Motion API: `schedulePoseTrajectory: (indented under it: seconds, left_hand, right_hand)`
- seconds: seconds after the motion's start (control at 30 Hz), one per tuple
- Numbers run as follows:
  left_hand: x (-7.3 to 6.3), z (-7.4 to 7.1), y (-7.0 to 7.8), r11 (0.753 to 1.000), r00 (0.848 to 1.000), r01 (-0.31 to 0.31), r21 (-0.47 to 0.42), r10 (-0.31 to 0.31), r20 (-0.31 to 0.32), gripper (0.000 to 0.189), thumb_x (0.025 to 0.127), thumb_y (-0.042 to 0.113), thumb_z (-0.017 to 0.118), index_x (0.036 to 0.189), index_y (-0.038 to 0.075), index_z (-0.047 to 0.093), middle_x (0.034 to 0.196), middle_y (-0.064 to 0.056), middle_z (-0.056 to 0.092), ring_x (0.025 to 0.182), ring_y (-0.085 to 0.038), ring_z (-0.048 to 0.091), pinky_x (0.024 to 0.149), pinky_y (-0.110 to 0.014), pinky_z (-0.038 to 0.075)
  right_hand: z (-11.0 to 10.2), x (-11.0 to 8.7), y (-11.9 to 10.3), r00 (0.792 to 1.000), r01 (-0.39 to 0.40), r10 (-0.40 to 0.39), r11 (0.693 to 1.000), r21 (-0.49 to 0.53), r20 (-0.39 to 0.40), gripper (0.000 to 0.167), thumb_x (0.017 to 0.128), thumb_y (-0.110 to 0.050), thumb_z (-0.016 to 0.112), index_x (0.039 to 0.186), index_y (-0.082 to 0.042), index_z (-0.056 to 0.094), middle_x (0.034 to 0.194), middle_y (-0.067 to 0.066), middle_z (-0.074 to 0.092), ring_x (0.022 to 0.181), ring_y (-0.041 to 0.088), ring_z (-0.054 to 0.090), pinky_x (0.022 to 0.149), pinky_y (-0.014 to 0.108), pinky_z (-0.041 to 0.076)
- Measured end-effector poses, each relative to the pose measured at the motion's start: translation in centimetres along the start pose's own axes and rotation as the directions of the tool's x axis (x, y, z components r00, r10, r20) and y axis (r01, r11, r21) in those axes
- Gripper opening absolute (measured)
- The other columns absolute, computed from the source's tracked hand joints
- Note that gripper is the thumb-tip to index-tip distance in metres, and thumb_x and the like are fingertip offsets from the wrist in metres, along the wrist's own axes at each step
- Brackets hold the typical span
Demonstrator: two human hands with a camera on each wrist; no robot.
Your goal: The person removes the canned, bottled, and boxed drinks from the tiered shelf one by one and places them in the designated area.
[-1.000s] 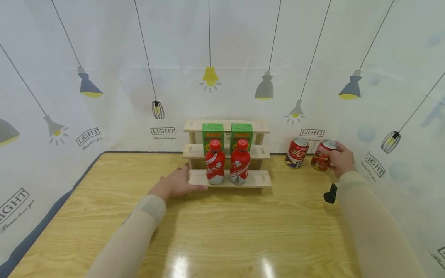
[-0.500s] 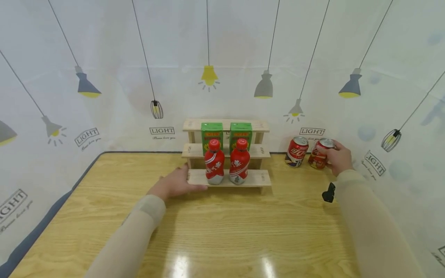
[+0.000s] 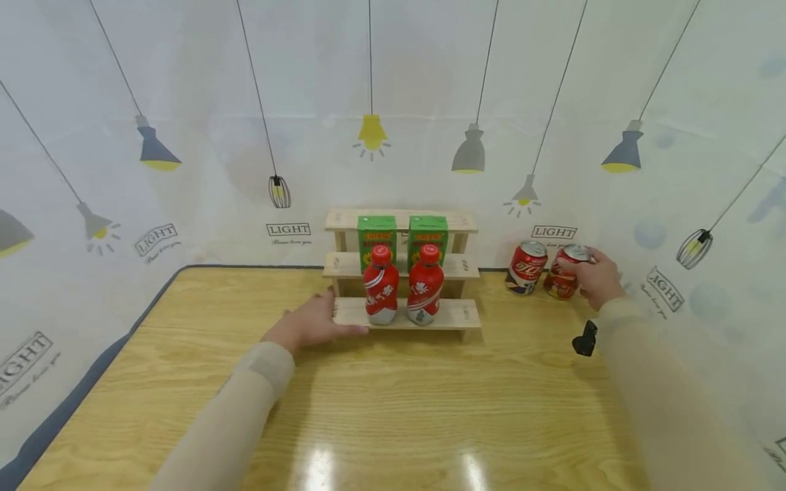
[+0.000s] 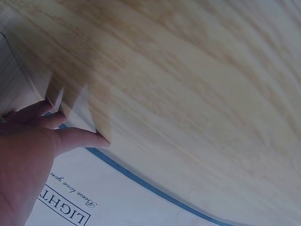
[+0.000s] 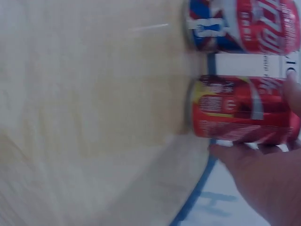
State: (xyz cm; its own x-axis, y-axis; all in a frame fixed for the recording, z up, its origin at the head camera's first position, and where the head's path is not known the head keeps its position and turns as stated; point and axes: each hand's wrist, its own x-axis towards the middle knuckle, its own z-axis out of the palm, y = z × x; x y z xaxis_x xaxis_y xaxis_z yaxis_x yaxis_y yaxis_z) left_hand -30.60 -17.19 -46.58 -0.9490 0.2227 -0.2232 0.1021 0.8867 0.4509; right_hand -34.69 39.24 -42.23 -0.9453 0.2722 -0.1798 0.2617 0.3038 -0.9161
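Near the back right, my right hand [image 3: 600, 279] grips a red soda can [image 3: 561, 274] from its right side. Thumb and fingers are round its upper part, and the can stands upright. Just left of it is another red can [image 3: 526, 268] with blue and white near its base. My left hand [image 3: 313, 322] holds the left end of a three-step wooden display shelf [image 3: 462, 315], thumb along the front edge of the bottom step. Two red bottles [image 3: 381, 286] stand on that step. Behind them, two green cartons [image 3: 428, 235] sit on the middle step.
A wood-grain table [image 3: 393, 402] spreads out in front of the shelf. White curtain-like walls [image 3: 417, 82] with printed lamps close off the back and sides. A dark blue band [image 3: 104, 365] runs along their foot. A black piece [image 3: 585, 339] sits by the right wrist.
My right hand has shifted the soda can slightly left, closer to the other can. The left hand keeps its place at the shelf.
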Motion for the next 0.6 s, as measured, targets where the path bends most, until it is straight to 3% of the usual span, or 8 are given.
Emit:
schedulePoseTrajectory:
  seconds: [0.17, 0.37, 0.6]
  left_hand:
    - [-0.1, -0.2, 0.2, 1.000, 1.000, 0.002, -0.004, -0.002, 0.015, 0.152, 0.061, 0.106, 0.059, 0.171, 0.011, 0.017, 0.174, -0.019, 0.033, 0.162, -0.045, 0.029, 0.119, -0.088, 0.011]
    - [-0.2, -0.3, 0.4, 1.000, 1.000, 0.006, -0.006, -0.006, 0.006, 0.149, 0.062, 0.105, 0.060, 0.171, 0.012, 0.018, 0.174, -0.018, 0.034, 0.162, -0.045, 0.029, 0.118, -0.089, 0.011]
    - [-0.1, -0.2, 0.2, 1.000, 1.000, 0.012, 0.004, -0.012, 0.019, 0.147, 0.065, 0.104, 0.059, 0.171, 0.011, 0.016, 0.174, -0.020, 0.032, 0.162, -0.047, 0.027, 0.118, -0.089, 0.011]
  right_hand:
    - [-1.9, -0.3, -2.4, 0.998, 0.051, -0.043, 0.987, -0.155, 0.053, 0.097, 0.106, -0.044, 0.061, 0.172, -0.015, -0.004, 0.179, 0.024, 0.006, 0.163, 0.052, 0.015, 0.127, 0.070, 0.028]
    - [-2.0, -1.4, -7.7, 0.993, 0.119, -0.118, 0.988, -0.096, 0.007, 0.094, 0.105, -0.044, 0.064, 0.173, -0.018, 0.005, 0.180, 0.019, 0.008, 0.166, 0.045, 0.012, 0.133, 0.063, 0.021]
    - [1.3, -3.2, -13.4, 0.979, 0.192, -0.193, 0.981, 0.026, 0.069, 0.088, 0.104, -0.044, 0.066, 0.173, -0.021, 0.016, 0.181, 0.012, 0.014, 0.166, 0.036, 0.019, 0.135, 0.055, 0.022]
